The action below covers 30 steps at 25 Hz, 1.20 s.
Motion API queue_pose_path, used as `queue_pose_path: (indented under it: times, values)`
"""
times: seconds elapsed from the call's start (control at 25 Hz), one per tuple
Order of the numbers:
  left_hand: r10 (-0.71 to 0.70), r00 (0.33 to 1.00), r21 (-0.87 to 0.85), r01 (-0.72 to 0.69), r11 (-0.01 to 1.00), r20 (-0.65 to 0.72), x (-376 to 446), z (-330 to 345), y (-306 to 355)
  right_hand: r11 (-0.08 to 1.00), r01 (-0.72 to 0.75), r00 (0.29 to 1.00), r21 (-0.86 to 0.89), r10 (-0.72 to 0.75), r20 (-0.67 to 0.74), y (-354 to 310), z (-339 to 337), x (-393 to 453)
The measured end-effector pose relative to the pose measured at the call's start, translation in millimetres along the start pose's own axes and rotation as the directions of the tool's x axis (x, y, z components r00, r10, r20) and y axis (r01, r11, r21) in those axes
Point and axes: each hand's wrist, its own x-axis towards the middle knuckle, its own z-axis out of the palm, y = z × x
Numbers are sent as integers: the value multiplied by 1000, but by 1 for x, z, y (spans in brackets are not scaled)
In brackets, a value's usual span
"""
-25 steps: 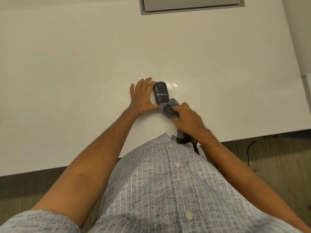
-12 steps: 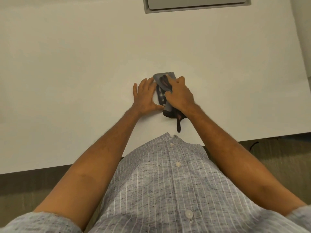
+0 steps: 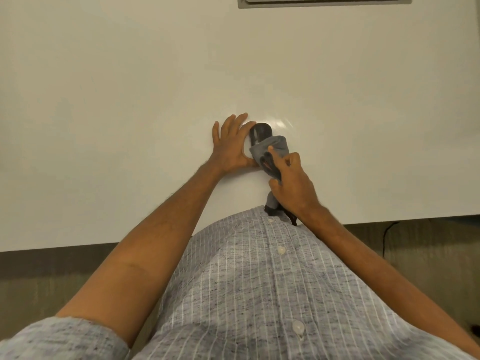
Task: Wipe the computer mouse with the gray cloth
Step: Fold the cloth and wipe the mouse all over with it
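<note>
On white desk (image 3: pixel 130 100), head view | black mouse (image 3: pixel 260 132) near front edge | L hand (image 3: pixel 231 145) flat, fingers spread, braced vs mouse's left side | R hand (image 3: pixel 292 184) gripping gray cloth (image 3: pixel 272 149), draped over mouse's rear half

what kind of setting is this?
Probably an office or meeting-room desk: a broad white tabletop, a gray inset panel at its far edge, perhaps a cable hatch, and a black computer mouse.
</note>
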Motion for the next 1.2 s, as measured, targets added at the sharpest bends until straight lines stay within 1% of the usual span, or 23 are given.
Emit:
queue_pose_path:
  times: [0.2,0.36,0.44,0.56,0.64,0.72,0.8,0.88,0.96,1.04,1.12,1.2]
  values:
    - [0,1000,0,0,1000,10,0,2,0,1000,-1,1000,-2,1,2,5,6,-12]
    - [-9,1000,9,9,1000,11,2,-1,2,997,-7,1000,83,6,13,9,13,-21]
    - [-2,1000,4,2,1000,7,1,-1,1,987,-5,1000,158,8,-17,4,17,-19]
    - [-2,1000,-9,2,1000,11,-1,1,2,974,36,996,224,-15,-92,-8,15,-2]
    - [-3,1000,-5,3,1000,10,-2,1,3,969,11,991,249,23,-133,-13,6,26]
    - [-7,1000,18,7,1000,14,-2,0,2,964,-80,987,254,111,-112,-18,-9,60]
    - [-11,1000,24,10,1000,22,-2,0,1,958,-152,984,243,170,-54,-21,-21,84]
    - [-9,1000,28,8,1000,28,-2,0,2,967,-145,987,209,157,-43,-22,-21,85]
    - [-1,1000,30,0,1000,26,0,-1,4,978,-118,989,174,131,-65,-17,-14,64]
    - [2,1000,19,-3,1000,18,2,-3,3,978,-135,987,157,147,-68,-5,-6,34]
    - [-1,1000,20,1,1000,10,2,-4,0,987,-135,989,90,140,-49,4,4,5]
    - [-4,1000,24,4,1000,15,0,-2,-2,995,-103,995,15,104,-6,5,12,-14]
